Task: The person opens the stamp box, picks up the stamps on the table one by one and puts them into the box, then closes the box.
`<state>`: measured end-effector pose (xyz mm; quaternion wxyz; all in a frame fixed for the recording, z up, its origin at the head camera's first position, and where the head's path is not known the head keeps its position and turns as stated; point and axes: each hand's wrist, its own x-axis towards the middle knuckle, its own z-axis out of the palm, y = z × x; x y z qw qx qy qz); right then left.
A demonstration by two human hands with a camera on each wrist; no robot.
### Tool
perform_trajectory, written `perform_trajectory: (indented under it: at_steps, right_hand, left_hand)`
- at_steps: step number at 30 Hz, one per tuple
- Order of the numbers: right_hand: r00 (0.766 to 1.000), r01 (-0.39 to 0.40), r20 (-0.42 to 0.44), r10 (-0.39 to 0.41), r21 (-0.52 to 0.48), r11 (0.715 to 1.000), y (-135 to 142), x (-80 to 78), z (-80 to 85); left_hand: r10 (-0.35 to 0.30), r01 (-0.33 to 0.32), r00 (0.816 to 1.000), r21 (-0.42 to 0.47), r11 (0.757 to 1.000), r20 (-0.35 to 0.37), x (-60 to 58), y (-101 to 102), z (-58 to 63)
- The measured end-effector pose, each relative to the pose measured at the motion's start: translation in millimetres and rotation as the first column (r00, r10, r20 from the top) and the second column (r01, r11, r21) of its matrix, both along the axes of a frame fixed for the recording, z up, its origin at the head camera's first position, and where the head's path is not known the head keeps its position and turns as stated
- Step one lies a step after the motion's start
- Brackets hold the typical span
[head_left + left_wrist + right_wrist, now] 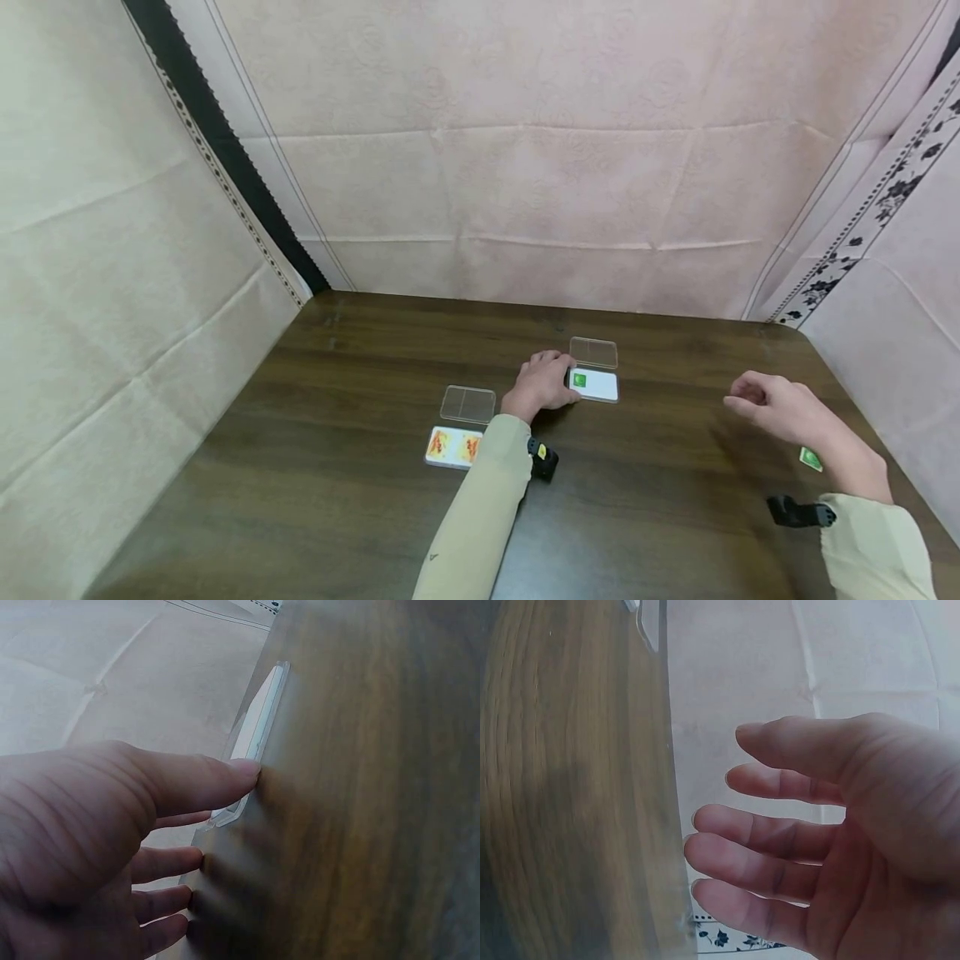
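My left hand (538, 385) holds the left end of a shallow clear plastic case (602, 387) with a white inside. In the left wrist view the thumb presses the near edge of the case (262, 731), and the index finger is mostly hidden behind it. Its clear lid (594, 352) lies folded back on the far side. A small green card (580, 381) sits at the left of the white inside. Over the right side of the table, my right hand (780, 408) holds nothing, its fingers loosely bent. Another green card (810, 459) lies beneath the right wrist, partly hidden.
A second clear case (454, 450) with its lid (468, 404) folded back lies left of my left forearm. Two orange-patterned cards (438, 443) are in it, and the sleeve covers its right end. Pale cloth (525, 192) hangs around the brown wooden table (322, 500).
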<state>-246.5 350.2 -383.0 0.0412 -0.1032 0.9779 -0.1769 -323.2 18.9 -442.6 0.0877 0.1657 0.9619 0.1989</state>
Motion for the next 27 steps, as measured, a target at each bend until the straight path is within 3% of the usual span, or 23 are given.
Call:
perform_trajectory:
  at_steps: [27]
  right_hand:
    - [0.998, 0.026, 0.050, -0.028, 0.047, 0.999, 48, 11.8, -9.4]
  left_hand:
    - [0.019, -0.019, 1.000, -0.004, 1.000, 0.001, 2.8, 1, 0.7]
